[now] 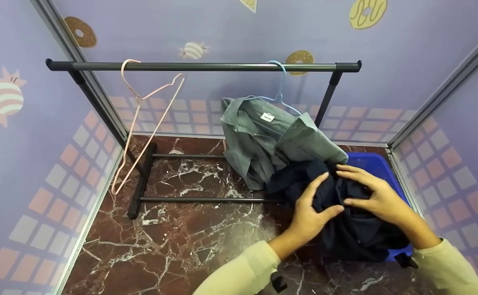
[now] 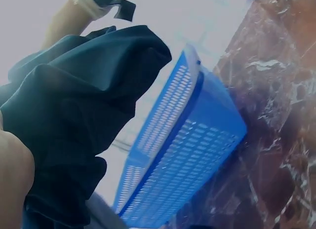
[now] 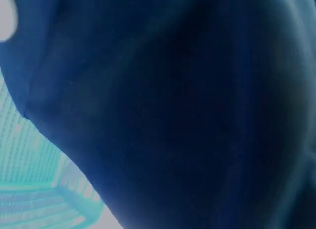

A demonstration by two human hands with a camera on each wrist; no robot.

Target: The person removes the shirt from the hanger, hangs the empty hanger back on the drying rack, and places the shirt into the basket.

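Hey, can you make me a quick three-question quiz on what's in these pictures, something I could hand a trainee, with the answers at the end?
1. Multiple choice: which color hanger is the gray shirt on?
A) Pink
B) Blue
C) Yellow
2. True or false: the pink hanger hangs bare on the rail.
3. Short answer: what do the person's left grip and right grip both hold?

Key:
1. B: the blue hanger sits inside the shirt's collar.
2. True: no garment is on it.
3. A dark navy garment, bunched up.
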